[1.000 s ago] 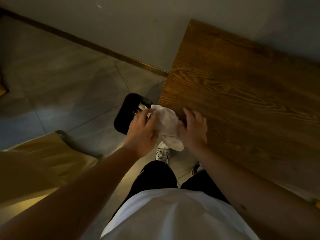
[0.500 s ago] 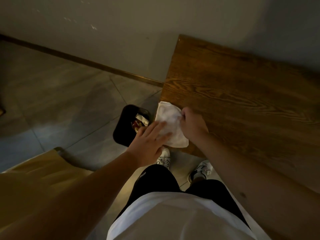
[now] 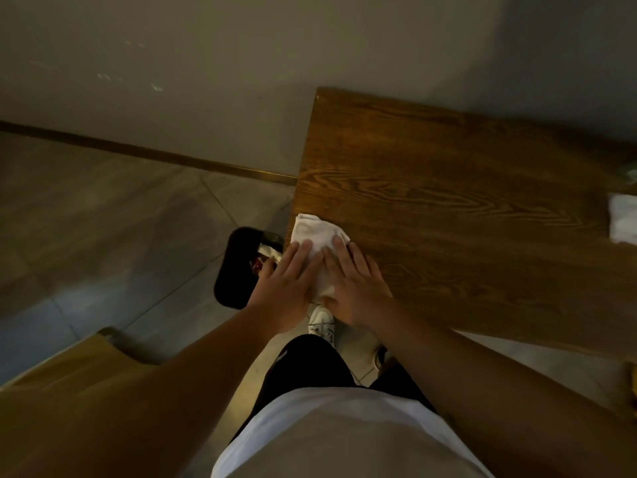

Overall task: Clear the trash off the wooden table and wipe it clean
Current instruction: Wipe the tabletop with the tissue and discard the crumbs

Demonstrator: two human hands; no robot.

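The counter point(image 3: 465, 215) is set against the wall, its near left corner overhanging a black bin point(image 3: 234, 270) on the floor, presumably placed there so trash could be dropped straight in; scraps are seen inside. A white cloth point(image 3: 315, 232) is spread at that corner, judged ready for wiping. The left hand point(image 3: 287, 288) and right hand point(image 3: 355, 288) are both laid flat on the cloth, fingers straight, pressing rather than gripping. A pale object point(image 3: 624, 215) at the far right edge cannot be identified.
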